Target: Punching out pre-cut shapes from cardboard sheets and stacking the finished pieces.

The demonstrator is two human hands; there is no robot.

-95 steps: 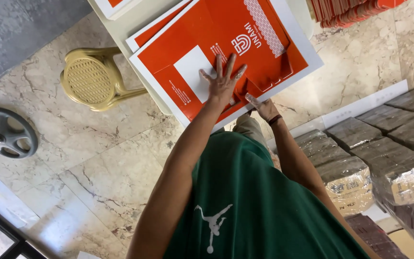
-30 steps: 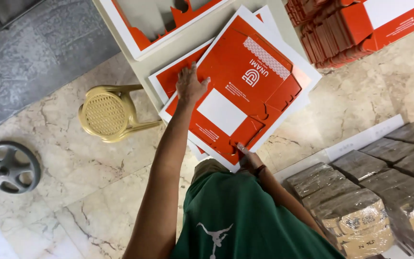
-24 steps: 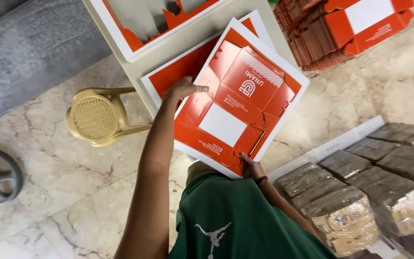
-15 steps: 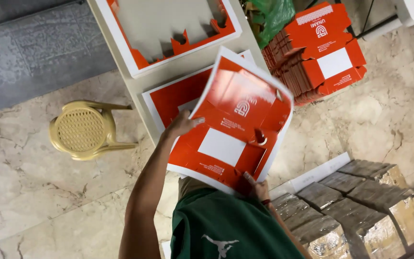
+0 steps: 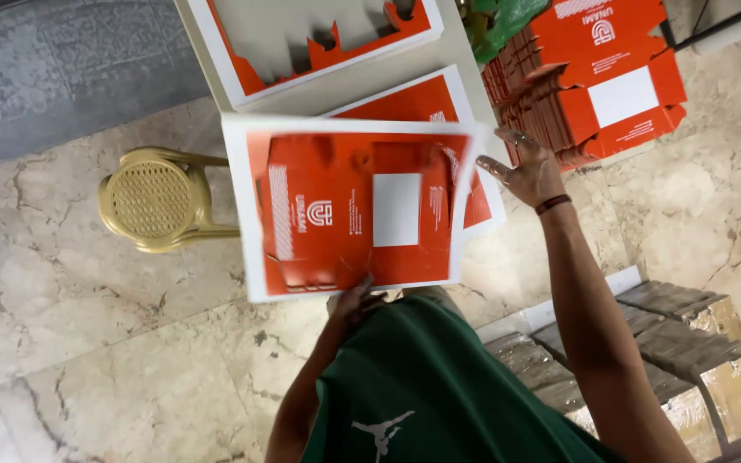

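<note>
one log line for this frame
left hand: grips orange-and-white printed cardboard sheet | right hand: open, off sheet | yellow plastic stool: beside

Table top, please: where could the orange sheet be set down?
Only a bare table strip between the cut-out frame and the flat sheet; floor left of the stool is open. Box stack and wrapped bundles crowd the right.

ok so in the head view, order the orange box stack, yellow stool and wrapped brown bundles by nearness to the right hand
From the right hand:
1. orange box stack, just above it, upper right
2. wrapped brown bundles, lower right, on the floor
3. yellow stool, far left
</note>
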